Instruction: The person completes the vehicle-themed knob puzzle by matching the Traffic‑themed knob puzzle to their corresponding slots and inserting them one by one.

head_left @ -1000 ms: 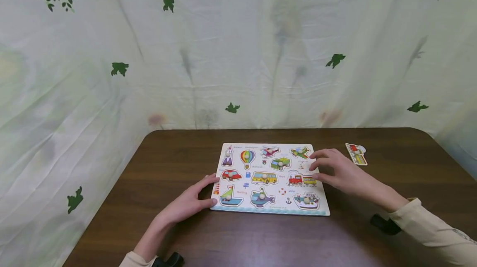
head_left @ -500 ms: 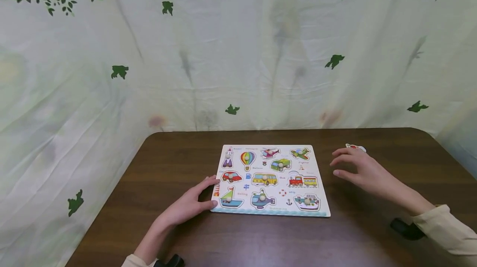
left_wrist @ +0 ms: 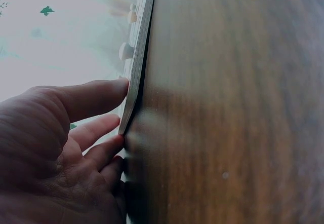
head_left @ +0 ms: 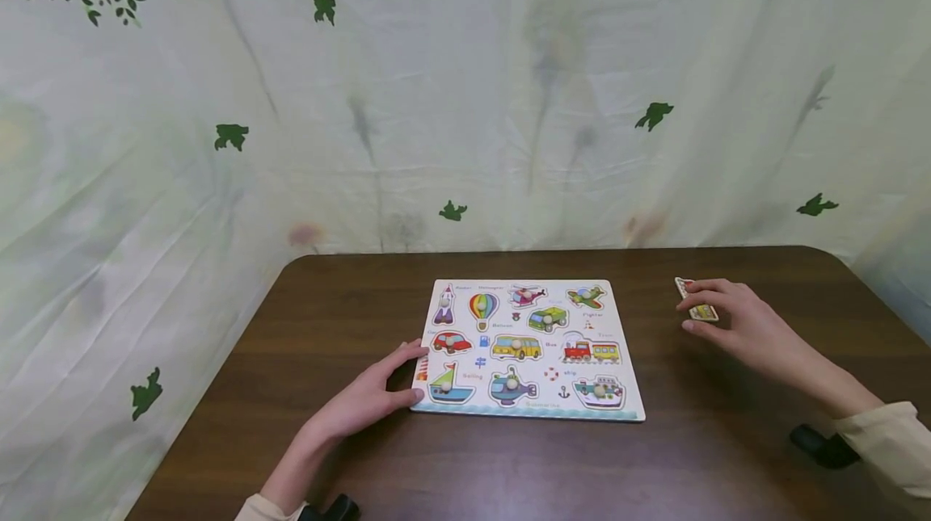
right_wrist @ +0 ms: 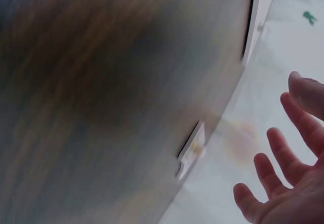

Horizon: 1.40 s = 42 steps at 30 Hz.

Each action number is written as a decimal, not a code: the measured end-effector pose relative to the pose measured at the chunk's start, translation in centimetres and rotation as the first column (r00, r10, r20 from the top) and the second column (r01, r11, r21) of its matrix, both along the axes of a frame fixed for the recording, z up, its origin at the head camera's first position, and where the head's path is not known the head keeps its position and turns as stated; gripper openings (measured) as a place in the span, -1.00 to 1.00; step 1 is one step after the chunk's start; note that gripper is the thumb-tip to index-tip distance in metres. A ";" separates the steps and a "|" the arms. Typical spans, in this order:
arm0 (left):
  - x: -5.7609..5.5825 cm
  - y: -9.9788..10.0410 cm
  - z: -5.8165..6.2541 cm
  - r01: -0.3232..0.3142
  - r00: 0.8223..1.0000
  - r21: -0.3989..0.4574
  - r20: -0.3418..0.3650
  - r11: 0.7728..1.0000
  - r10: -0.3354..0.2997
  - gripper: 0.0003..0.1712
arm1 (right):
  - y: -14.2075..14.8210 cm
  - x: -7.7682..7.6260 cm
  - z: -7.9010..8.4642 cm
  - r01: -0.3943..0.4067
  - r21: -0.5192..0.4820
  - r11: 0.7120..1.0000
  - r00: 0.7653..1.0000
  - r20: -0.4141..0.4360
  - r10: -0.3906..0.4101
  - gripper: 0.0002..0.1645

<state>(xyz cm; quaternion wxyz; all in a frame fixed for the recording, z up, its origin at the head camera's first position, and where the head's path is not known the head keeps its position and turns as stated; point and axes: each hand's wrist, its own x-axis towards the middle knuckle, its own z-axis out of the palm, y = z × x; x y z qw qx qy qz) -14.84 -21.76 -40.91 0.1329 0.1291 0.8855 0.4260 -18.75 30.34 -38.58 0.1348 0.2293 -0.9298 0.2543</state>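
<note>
A white puzzle board [head_left: 473, 404] with knobbed vehicle pieces lies on the table. My left hand [head_left: 364, 396] touches its left edge, with the thumb near the lower corner and the fingers higher up. In the left wrist view the thumb [left_wrist: 96, 96] rests against the board's edge [left_wrist: 137, 67]. A loose train piece [head_left: 704, 313], red and yellow, lies to the right of the board. My right hand [head_left: 756, 335] hovers over it and partly hides it. The right wrist view shows spread fingers [right_wrist: 286, 155] apart from the train piece [right_wrist: 192, 148].
The board's train picture [head_left: 591, 352] shows no knob, while a bus [head_left: 516, 347], a ship [head_left: 599, 393] and several others have one. The brown table [head_left: 349, 295] ends at a pale curtain [head_left: 494, 101] with leaf prints.
My right hand has moved right, from the board's right edge to over the loose train piece. The left hand and the board stay where they were.
</note>
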 end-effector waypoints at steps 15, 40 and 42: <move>0.2 0.0 0.3 -0.004 1.000 0.007 0.004 1.000 0.004 -0.35 | 3.1 -2.3 -0.3 0.053 0.017 0.998 0.990 0.126 -0.055 -0.63; 0.3 0.2 0.5 -0.006 1.000 0.004 0.004 1.000 0.006 -0.35 | 4.3 -5.9 -1.4 0.075 0.050 0.996 0.948 0.307 -0.087 -0.59; 0.3 0.2 0.4 -0.008 1.000 0.003 0.003 1.000 0.008 -0.35 | 4.2 -6.0 -1.5 0.085 0.049 0.995 0.945 0.314 -0.096 -0.59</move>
